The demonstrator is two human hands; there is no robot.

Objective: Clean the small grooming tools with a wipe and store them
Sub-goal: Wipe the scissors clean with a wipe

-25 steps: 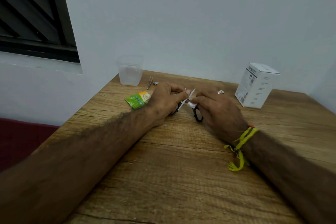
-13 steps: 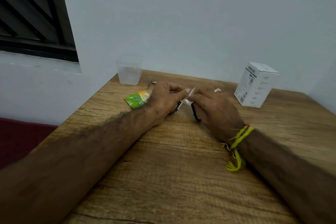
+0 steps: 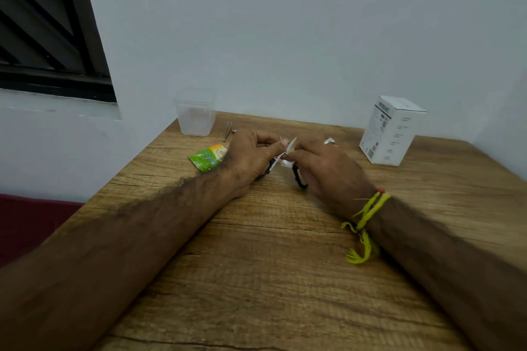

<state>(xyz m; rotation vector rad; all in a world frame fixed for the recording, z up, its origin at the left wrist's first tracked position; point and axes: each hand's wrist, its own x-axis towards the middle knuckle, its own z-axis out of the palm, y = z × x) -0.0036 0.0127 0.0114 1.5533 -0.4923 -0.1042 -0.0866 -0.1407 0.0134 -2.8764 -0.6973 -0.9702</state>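
**Head view: both hands on small scissors mid-table, back edge crowded, near half free**

Table [image 3: 285,279], wood grain. Left edge runs diagonally from the back corner near the wall down to the lower left; beyond it, a dark red surface below. Back edge meets the white wall. The near half of the table carries only the two forearms.

Left hand [image 3: 251,159], fingers curled, thumb and forefinger pinching the scissors [image 3: 275,161] near the blades; one black handle loop peeks out under the palm. Right hand [image 3: 328,171] pinches a white wipe [image 3: 288,161] round the blade area; the second black loop shows below its fingers. Blade tip points up toward the wall. A yellow thread band [image 3: 368,214] on the right wrist.

Along the back: clear plastic container [image 3: 195,115] at the left corner, tweezers [image 3: 227,130] just beside it, a tiny metal piece next to those, too small to identify. Green sachet [image 3: 208,158] lies flat, touching or tucked behind the left wrist; cannot tell which. White box [image 3: 392,131] stands upright at the right, well apart from the hands. A small metal item [image 3: 329,141] behind the right knuckles, mostly hidden.

How the wipe wraps the blades is hidden by fingers.
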